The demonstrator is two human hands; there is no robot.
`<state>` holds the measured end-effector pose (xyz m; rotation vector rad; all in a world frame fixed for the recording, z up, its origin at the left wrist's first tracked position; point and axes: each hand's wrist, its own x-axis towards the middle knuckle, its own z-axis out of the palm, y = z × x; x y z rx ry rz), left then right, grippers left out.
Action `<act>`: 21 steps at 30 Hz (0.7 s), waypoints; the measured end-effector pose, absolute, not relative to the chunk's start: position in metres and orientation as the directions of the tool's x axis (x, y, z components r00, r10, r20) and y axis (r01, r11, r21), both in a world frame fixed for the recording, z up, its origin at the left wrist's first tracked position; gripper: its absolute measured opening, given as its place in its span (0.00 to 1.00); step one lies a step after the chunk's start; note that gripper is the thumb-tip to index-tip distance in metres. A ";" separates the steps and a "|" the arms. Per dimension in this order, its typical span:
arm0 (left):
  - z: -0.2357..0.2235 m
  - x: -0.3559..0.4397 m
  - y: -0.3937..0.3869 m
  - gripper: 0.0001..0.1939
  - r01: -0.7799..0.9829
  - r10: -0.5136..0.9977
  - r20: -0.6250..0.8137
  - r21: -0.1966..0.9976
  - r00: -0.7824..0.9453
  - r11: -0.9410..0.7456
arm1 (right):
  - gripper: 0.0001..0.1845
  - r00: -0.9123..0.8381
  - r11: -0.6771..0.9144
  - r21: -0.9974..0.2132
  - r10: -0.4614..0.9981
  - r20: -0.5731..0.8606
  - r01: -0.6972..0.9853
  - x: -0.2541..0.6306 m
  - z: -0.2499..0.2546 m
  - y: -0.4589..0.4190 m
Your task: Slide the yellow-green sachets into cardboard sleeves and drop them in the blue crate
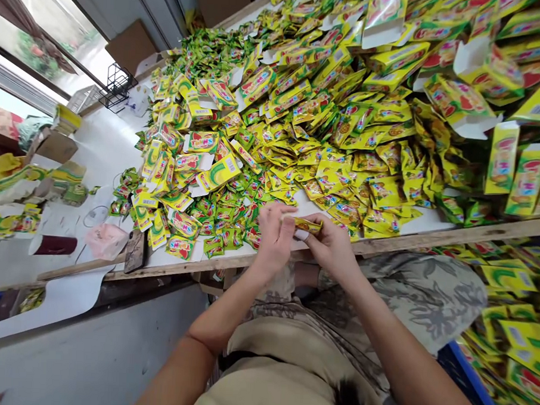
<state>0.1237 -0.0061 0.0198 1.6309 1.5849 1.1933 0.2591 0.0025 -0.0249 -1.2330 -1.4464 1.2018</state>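
At the table's front edge, my right hand (333, 244) pinches a small yellow printed packet (309, 226) between thumb and fingers. My left hand (274, 235) is closed at the packet's left end, its thumb against it; the fingers partly hide that end. Just beyond my hands lie loose yellow sachets (338, 172) in a wide heap. Green sachets (227, 218) are spread to the left of my left hand. Small yellow-and-green printed boxes (220, 173), several with white flaps open, lie piled further left.
A phone (136, 251) lies by the table's wooden edge (429, 234). Left of it are a pink plastic bag (106, 241) and a dark red cylinder (53, 245). A black wire rack (116, 85) stands farther back. A blue crate (472, 378) full of boxes is at my lower right.
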 end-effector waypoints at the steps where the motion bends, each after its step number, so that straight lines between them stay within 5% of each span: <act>1: 0.024 0.115 0.001 0.22 0.555 0.948 0.293 0.812 -0.123 -0.179 | 0.11 -0.106 0.024 -0.986 0.994 0.007 0.162 0.263 -0.024 0.002; 3: 0.029 0.091 0.024 0.20 0.714 0.894 0.417 0.676 -0.165 -0.184 | 0.11 -0.054 -0.020 -0.990 0.998 -0.028 0.139 0.271 -0.023 0.001; 6: 0.031 0.046 0.071 0.30 0.867 0.854 0.463 0.497 -0.235 -0.030 | 0.12 -0.039 -0.067 -0.996 0.997 -0.069 0.057 0.279 -0.022 -0.001; 11: 0.044 0.008 0.105 0.28 0.912 0.898 0.403 0.411 -0.177 -0.005 | 0.11 -0.005 -0.033 -0.998 0.999 -0.033 0.061 0.288 -0.027 -0.005; 14: 0.054 0.030 0.077 0.26 0.880 0.882 0.456 0.361 0.121 -0.307 | 0.14 0.143 -0.085 -0.995 0.986 -0.090 -0.044 0.300 -0.034 -0.003; 17: 0.041 0.068 0.047 0.28 0.736 0.806 0.358 0.344 0.471 -0.583 | 0.14 0.266 -0.086 -0.989 0.957 -0.115 -0.118 0.309 -0.042 0.005; 21: 0.013 0.089 0.038 0.28 0.663 0.696 0.124 0.228 0.707 -0.714 | 0.15 0.181 0.012 -0.996 0.983 0.028 0.091 0.319 -0.053 0.013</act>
